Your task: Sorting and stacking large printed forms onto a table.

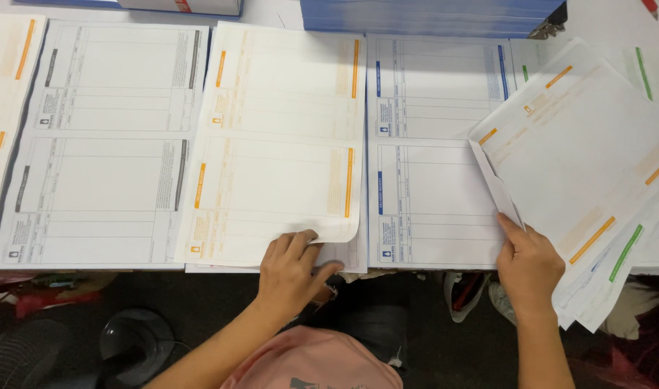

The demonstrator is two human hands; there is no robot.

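L hand [292, 271] at desk's [603, 18] near edge, fingers pinching the lower right corner of the top orange form [279, 151], corner lifted w/ a curl; grip closed on that sheet. R hand [529, 266] holds a fanned bundle [589, 173] of forms, orange- and green-marked, tilted over the right side; grip closed on it. Blue form stack [434, 151] lies between the hands, grey stack [106, 144] further left.

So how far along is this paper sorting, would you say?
Partway, it seems. Done: the right hand already holds a fanned bundle of sheets. In hand: the left hand lifts the corner of the orange-striped sheet. Left: the grey-striped stack and blue-striped stack look untouched.
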